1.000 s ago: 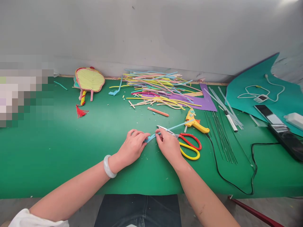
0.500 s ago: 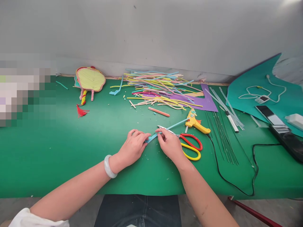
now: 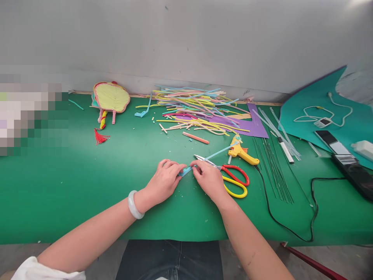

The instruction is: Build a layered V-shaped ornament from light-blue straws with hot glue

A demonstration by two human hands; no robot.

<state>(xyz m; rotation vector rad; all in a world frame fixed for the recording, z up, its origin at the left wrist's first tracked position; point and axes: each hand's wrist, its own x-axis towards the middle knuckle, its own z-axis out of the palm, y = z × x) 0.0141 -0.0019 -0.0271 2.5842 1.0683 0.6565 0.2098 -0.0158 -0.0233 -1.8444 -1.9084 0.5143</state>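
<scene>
My left hand and my right hand rest on the green table, both pinching a light blue strip. The strip's near end sits between the fingertips of both hands, and its far end runs up and right toward a yellow glue gun. A white bangle is on my left wrist. Scissors with one red and one yellow handle lie just right of my right hand, blades pointing left behind my fingers.
A heap of coloured strips lies at the back on purple paper. A yellow woven fan with a red tassel sits back left. Thin dark rods, clear glue sticks, a black cord, a teal sheet and a phone fill the right side.
Both hands stay pinched on the blue strip at almost the same spot. Only the fingertips shift slightly along it.
</scene>
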